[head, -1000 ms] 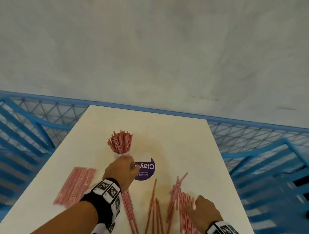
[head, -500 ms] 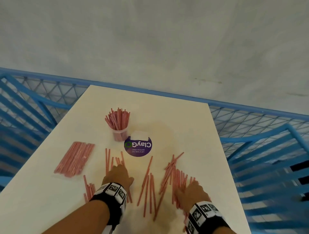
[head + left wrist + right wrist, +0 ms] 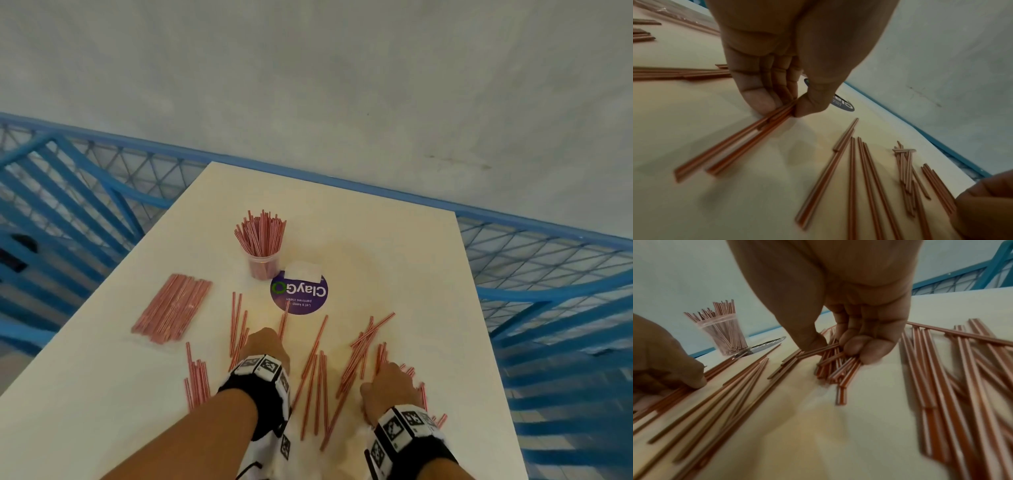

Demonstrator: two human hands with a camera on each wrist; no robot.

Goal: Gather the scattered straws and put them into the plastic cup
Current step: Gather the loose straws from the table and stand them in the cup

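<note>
Gathering from both sides of the tabletop [image 3: 394, 240], the main risk is bumping the plastic cup [image 3: 263, 263] — already crammed, it could tip. Straws [image 3: 317, 380] lie scattered just short of the cup, thin, pink-striped, slippery-looking. The left hand [image 3: 777, 91] pinches a few between thumb and fingertips; the right hand [image 3: 857, 340] clamps a crossed clump, which may fan out.
</note>
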